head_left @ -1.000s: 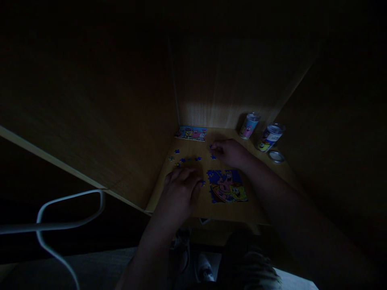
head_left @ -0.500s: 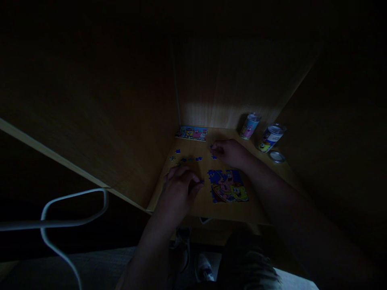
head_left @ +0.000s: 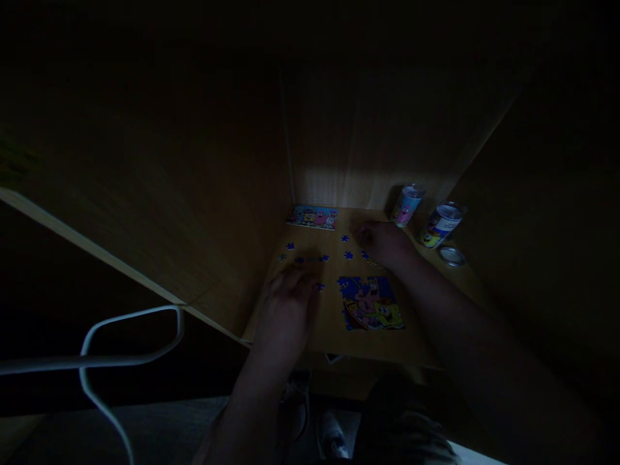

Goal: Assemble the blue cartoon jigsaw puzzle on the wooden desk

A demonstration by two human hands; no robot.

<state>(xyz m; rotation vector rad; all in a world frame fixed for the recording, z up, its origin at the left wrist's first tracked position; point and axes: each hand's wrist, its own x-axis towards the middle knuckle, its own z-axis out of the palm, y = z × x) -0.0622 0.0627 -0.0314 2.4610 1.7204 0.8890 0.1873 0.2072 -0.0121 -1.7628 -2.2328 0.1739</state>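
My left hand (head_left: 289,298) is low over the wooden surface with its thumb and fingertips closed at a small blue puzzle piece (head_left: 320,287). To its right lies a partly joined jigsaw puzzle (head_left: 372,303) with pink and yellow cartoon figures on blue. My right hand (head_left: 385,243) hovers beyond the puzzle, fingers bent and slightly apart, nothing visible in them. Loose blue pieces lie by it: one piece (head_left: 345,238) left of its fingertips, another piece (head_left: 348,256) nearer me, and a third piece (head_left: 365,255) under the hand. Dim light hides detail at both sets of fingertips.
Several more loose pieces (head_left: 290,246) lie beyond my left hand. A cartoon picture strip (head_left: 312,217) rests against the back panel. Two printed cans, one pink and blue (head_left: 407,204), one blue and yellow (head_left: 441,224), stand back right beside a round lid (head_left: 452,256). Wooden panels enclose the surface; a white cable (head_left: 130,314) hangs left.
My right hand has moved right, leaving a blue piece on the surface. My left hand has shifted slightly with its piece. The whole view has moved a little.
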